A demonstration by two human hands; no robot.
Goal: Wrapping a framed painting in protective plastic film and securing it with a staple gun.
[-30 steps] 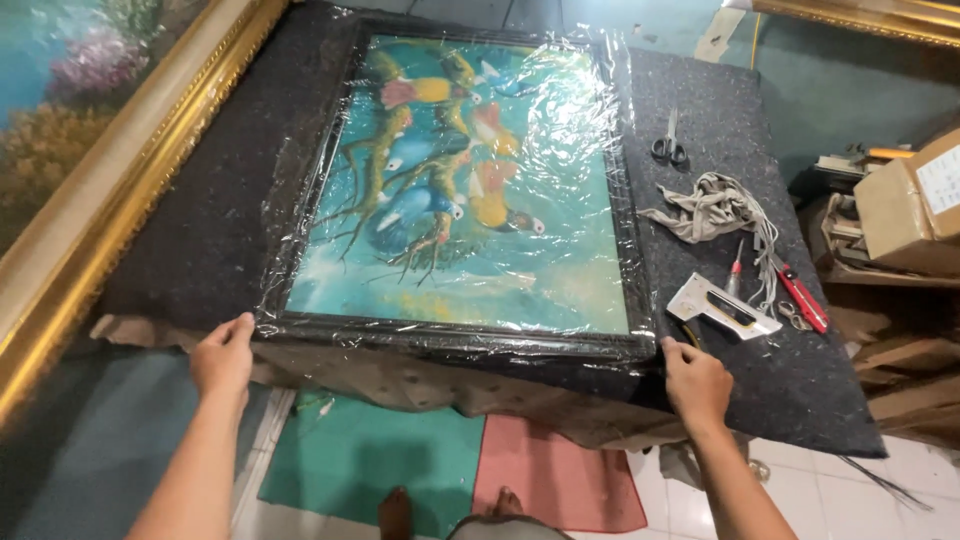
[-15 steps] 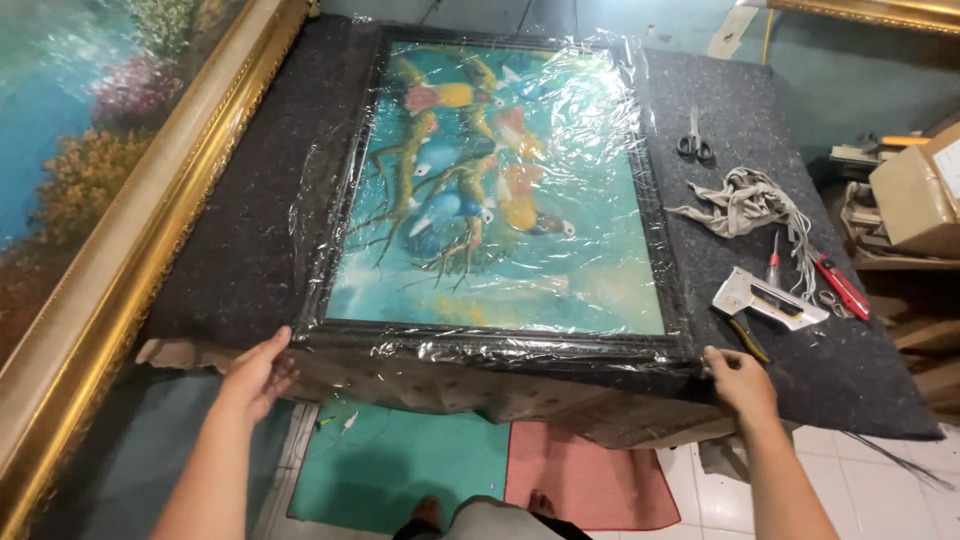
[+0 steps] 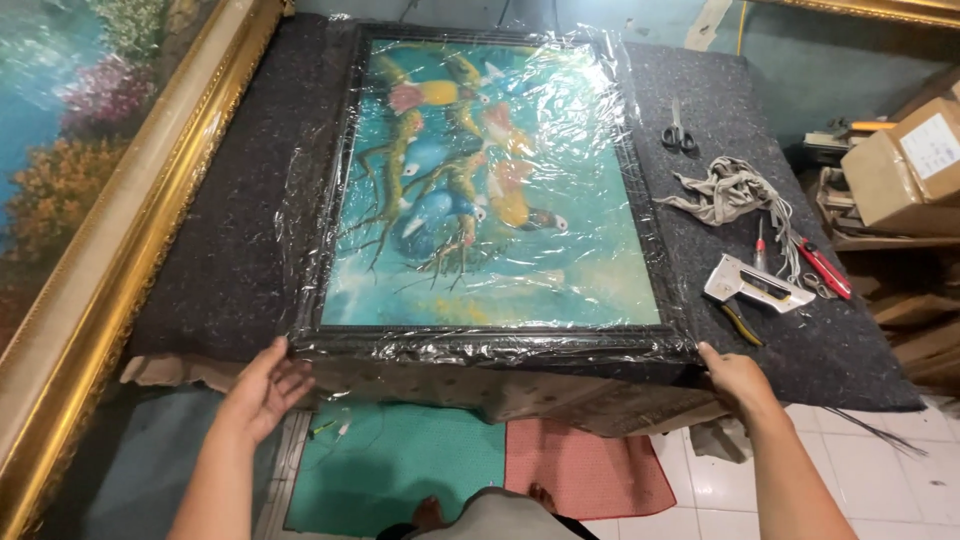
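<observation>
Your hands sit at the two near corners of the wrapped painting (image 3: 490,190).

The painting lies flat on the grey felt surface (image 3: 220,230), dark frame sealed in clear film, and it now reaches the near edge, closer to you than a second ago. Your left hand (image 3: 262,388) is spread open, fingers against the left corner; your right hand (image 3: 735,375) curls over the right corner, gripping it. To the right lie a staple gun (image 3: 752,285), scissors (image 3: 680,132), a rag (image 3: 725,190) and a red cutter (image 3: 825,268). A gilt-framed picture (image 3: 90,200) leans at the left.
</observation>
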